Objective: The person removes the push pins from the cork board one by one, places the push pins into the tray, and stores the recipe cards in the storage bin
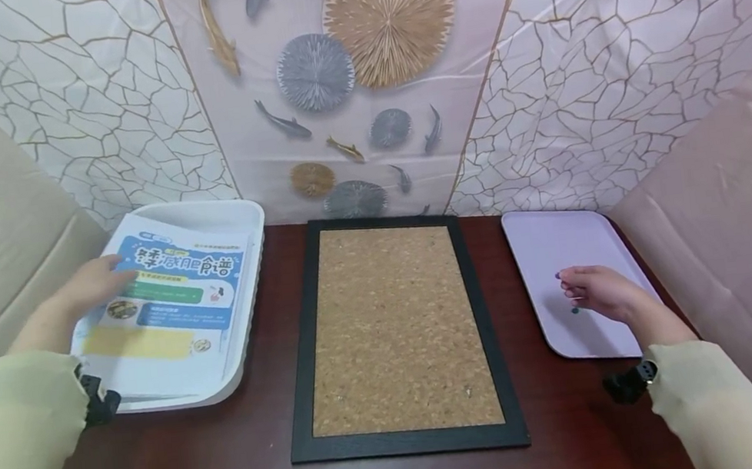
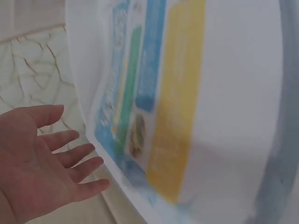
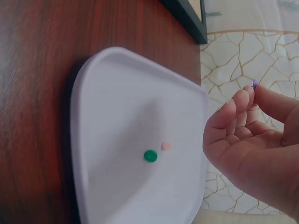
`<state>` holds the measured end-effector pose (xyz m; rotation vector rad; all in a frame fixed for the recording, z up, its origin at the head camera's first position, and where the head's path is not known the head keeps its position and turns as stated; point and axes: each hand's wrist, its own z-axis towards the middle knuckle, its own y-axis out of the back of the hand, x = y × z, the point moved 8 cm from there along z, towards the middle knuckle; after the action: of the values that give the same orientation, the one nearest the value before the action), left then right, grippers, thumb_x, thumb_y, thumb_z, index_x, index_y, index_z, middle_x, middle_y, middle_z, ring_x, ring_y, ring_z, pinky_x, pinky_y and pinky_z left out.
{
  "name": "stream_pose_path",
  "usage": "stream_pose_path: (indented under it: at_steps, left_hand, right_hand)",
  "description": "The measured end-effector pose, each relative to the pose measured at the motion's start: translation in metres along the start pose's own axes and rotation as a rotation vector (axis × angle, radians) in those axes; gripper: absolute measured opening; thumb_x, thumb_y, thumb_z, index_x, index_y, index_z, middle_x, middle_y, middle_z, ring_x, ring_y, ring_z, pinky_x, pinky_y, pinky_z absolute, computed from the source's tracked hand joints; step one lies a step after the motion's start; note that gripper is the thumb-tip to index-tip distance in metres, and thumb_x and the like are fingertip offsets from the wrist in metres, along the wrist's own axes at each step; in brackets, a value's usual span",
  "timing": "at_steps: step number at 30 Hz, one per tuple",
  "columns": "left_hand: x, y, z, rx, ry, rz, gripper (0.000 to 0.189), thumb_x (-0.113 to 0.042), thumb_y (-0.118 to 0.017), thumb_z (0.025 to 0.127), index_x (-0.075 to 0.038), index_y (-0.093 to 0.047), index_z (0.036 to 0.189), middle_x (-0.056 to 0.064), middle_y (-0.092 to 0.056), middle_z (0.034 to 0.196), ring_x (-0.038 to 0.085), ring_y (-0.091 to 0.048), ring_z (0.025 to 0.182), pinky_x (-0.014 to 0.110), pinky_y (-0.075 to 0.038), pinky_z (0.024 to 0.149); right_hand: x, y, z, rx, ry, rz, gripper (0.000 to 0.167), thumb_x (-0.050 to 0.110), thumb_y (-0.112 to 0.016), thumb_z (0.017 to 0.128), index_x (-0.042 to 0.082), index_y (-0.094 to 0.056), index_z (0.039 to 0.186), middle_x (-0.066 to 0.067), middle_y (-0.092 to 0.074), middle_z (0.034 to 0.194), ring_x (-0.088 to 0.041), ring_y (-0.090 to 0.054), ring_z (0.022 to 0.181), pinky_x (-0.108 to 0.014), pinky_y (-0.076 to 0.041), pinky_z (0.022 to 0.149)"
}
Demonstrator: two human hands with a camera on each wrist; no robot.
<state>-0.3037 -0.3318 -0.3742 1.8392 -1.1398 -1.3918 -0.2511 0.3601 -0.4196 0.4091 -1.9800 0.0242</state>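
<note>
My left hand (image 1: 92, 284) reaches over the left side of a white tray (image 1: 251, 225) that holds a stack of printed paper sheets (image 1: 218, 314). Its fingers are extended and hold nothing; in the left wrist view the fingertips are beside the edge of the top sheet, which has blue, green and yellow blocks. Above a lilac tray (image 1: 544, 238), my right hand (image 1: 602, 292) pinches a small purple thumbtack (image 3: 255, 83) between thumb and fingertip. On that tray lie a green thumbtack (image 3: 150, 156) and a pale pink one (image 3: 166, 146).
Between the two trays a cork board (image 1: 396, 325) with a black frame lies on the dark red-brown table (image 1: 235, 467). Small shiny pieces (image 1: 468, 392) show near its lower corners. A patterned cloth (image 1: 365, 143) hangs behind, and padded beige panels (image 1: 751, 168) flank both sides.
</note>
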Motion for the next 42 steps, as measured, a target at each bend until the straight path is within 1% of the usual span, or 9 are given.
stream_pose_path:
  at_steps: [6,11,15,17,23,27,30,39,42]
  left_hand:
    - [-0.061,-0.019,0.002,-0.051,-0.103,-0.015,0.064,-0.032,-0.033,0.100,0.013,-0.016,0.142,0.040,-0.018,0.143,0.056,-0.016,0.132,0.065,-0.015,0.107]
    - [-0.115,-0.040,-0.007,-0.113,-0.189,-0.002,0.058,-0.028,-0.040,0.098,0.007,-0.026,0.143,0.034,-0.029,0.143,0.051,-0.033,0.128,0.061,-0.027,0.106]
    - [-0.142,-0.057,-0.011,-0.166,-0.260,-0.083,0.054,-0.025,-0.042,0.098,0.004,-0.031,0.142,0.030,-0.033,0.144,0.046,-0.038,0.128,0.056,-0.031,0.106]
    - [-0.149,-0.065,-0.010,-0.181,-0.284,-0.129,0.053,-0.025,-0.041,0.099,0.003,-0.031,0.142,0.028,-0.033,0.145,0.045,-0.032,0.132,0.056,-0.029,0.108]
    - [-0.161,-0.088,-0.005,-0.179,-0.315,-0.266,0.052,-0.022,-0.042,0.099,0.001,-0.030,0.144,0.024,-0.033,0.147,0.040,-0.033,0.134,0.052,-0.032,0.108]
    - [-0.168,-0.101,-0.001,-0.173,-0.325,-0.319,0.051,-0.022,-0.042,0.099,-0.001,-0.031,0.144,0.023,-0.035,0.146,0.038,-0.034,0.135,0.050,-0.032,0.109]
    - [-0.171,-0.109,0.001,-0.173,-0.313,-0.332,0.052,-0.023,-0.042,0.099,-0.002,-0.029,0.144,0.021,-0.034,0.148,0.036,-0.033,0.136,0.049,-0.032,0.110]
    - [-0.174,-0.123,0.001,-0.161,-0.304,-0.337,0.053,-0.022,-0.042,0.099,-0.001,-0.028,0.145,0.022,-0.033,0.148,0.036,-0.031,0.137,0.050,-0.028,0.111]
    - [-0.175,-0.127,0.002,-0.149,-0.306,-0.332,0.053,-0.022,-0.042,0.099,0.000,-0.028,0.145,0.022,-0.034,0.147,0.036,-0.031,0.137,0.049,-0.028,0.112]
  right_hand:
    - [-0.007,0.008,-0.004,-0.011,-0.025,0.013,0.030,0.014,-0.038,0.101,0.023,-0.059,0.082,0.014,-0.058,0.075,0.000,-0.054,0.070,-0.019,-0.047,0.070]
    - [-0.018,0.019,-0.005,-0.050,-0.068,-0.003,0.028,0.018,-0.040,0.100,0.025,-0.059,0.082,0.014,-0.056,0.076,-0.001,-0.053,0.073,-0.020,-0.047,0.072]
    - [-0.030,0.031,-0.008,-0.091,-0.102,-0.017,0.029,0.019,-0.041,0.099,0.027,-0.060,0.080,0.014,-0.056,0.074,-0.001,-0.053,0.072,-0.020,-0.047,0.071]
    - [-0.036,0.037,-0.009,-0.118,-0.119,-0.036,0.029,0.020,-0.042,0.099,0.028,-0.061,0.079,0.014,-0.056,0.073,-0.002,-0.052,0.071,-0.020,-0.046,0.071]
    - [-0.056,0.045,-0.010,-0.171,-0.164,-0.083,0.027,0.022,-0.046,0.097,0.026,-0.063,0.076,0.014,-0.056,0.071,-0.002,-0.052,0.070,-0.021,-0.046,0.068]
    - [-0.063,0.050,-0.014,-0.210,-0.187,-0.241,0.025,0.021,-0.047,0.096,0.018,-0.065,0.080,0.012,-0.055,0.068,-0.004,-0.050,0.067,-0.022,-0.045,0.065]
    - [-0.066,0.054,-0.016,-0.236,-0.203,-0.351,0.024,0.022,-0.049,0.096,0.011,-0.066,0.085,0.009,-0.054,0.067,-0.007,-0.047,0.066,-0.024,-0.043,0.063]
    - [-0.070,0.056,-0.019,-0.278,-0.230,-0.404,0.021,0.020,-0.054,0.092,0.011,-0.067,0.078,0.009,-0.051,0.061,-0.006,-0.046,0.058,-0.022,-0.042,0.056]
    - [-0.070,0.056,-0.022,-0.295,-0.239,-0.439,0.022,0.020,-0.055,0.091,0.005,-0.067,0.080,0.007,-0.050,0.060,-0.007,-0.047,0.058,-0.023,-0.043,0.055]
